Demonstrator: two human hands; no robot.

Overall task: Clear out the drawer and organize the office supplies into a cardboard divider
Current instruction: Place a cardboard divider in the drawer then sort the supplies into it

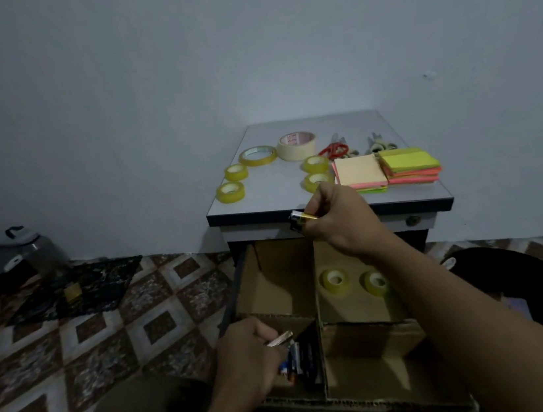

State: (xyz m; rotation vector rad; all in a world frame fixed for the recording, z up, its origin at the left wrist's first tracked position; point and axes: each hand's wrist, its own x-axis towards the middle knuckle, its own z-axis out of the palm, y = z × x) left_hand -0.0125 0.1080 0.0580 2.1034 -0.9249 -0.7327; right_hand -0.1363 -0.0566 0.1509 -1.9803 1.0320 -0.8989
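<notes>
Overhead, battery [300,220] in right grip [339,219].

A plain pale wall [143,84] stands behind a small cabinet with a grey, dark-edged worktop [282,190]. The floor [75,352] has brown-and-white diamond tiles. A dark mat [78,293] lies at left. The light is dim.

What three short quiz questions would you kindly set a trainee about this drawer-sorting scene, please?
1. True or false: the right hand is empty.
2. How many tape rolls lie in the cardboard divider?
3. Where do the red scissors lie: A in the divider, B on the tabletop, C on the floor?
Key: 1 false, it grips a battery; 2 two; 3 B.
</notes>
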